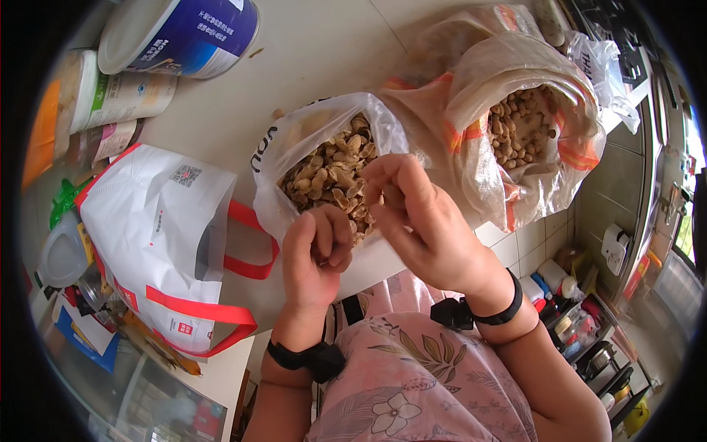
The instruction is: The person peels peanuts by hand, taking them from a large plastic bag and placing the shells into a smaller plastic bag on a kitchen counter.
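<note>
A thin white plastic bag (326, 119) lies on the counter in front of me, its mouth spread around a heap of cracked peanut shells (326, 177). My left hand (317, 254) is over the near edge of that bag, fingers curled towards the palm; what it may hold is hidden. Above the right side of the shells, my right hand (425, 221) has its thumb and fingers bent towards each other. A small brownish shape shows between them, too blurred to name. To the right, a woven plastic sack (475, 105) with rolled-down rim contains whole unshelled peanuts (511, 132).
A white shopping bag with red handles (160, 221) stands left on the pale counter (326, 50). Behind it are a blue-and-white tub (193, 36) and a smaller tub (127, 99). Crowded shelves (585, 337) are at lower right.
</note>
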Demonstrator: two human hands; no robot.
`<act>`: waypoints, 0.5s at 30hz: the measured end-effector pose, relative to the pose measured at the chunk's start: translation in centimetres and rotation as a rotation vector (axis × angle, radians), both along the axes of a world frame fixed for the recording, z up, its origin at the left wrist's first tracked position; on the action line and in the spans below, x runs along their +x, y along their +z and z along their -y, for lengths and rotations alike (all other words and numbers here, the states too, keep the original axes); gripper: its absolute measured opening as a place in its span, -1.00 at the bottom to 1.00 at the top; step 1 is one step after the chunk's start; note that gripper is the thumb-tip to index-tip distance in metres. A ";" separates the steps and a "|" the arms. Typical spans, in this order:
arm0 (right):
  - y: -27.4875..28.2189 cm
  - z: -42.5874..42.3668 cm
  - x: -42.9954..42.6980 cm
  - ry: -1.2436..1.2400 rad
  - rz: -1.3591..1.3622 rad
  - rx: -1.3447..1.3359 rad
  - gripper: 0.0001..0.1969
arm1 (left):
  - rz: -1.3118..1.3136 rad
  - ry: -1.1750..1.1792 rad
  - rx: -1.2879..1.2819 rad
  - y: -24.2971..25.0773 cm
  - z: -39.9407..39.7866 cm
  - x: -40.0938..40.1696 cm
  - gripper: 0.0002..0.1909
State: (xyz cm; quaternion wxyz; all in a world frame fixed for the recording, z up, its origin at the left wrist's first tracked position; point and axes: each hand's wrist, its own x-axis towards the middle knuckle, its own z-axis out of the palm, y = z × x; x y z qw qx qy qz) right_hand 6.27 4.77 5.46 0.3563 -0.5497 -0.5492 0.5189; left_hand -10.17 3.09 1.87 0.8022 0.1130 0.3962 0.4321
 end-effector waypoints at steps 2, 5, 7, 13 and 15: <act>-0.4 0.1 0.5 0.017 0.029 0.092 -0.81 | 0.016 0.015 0.003 0.4 0.1 0.3 -0.56; 0.0 -0.1 0.7 0.075 0.028 0.230 -0.74 | -0.021 -0.072 0.114 0.7 -0.1 -0.1 -0.61; 1.0 0.4 0.5 0.012 -0.204 -0.102 -0.74 | -0.049 -0.087 0.080 1.2 -0.4 0.1 -0.71; 1.3 1.3 0.7 -0.073 -0.429 -0.293 -0.79 | -0.066 -0.052 0.208 0.8 -0.5 0.5 -0.76; 0.8 1.5 0.6 -0.079 -0.417 -0.283 -0.81 | -0.089 -0.076 0.323 0.7 -0.5 0.5 -0.74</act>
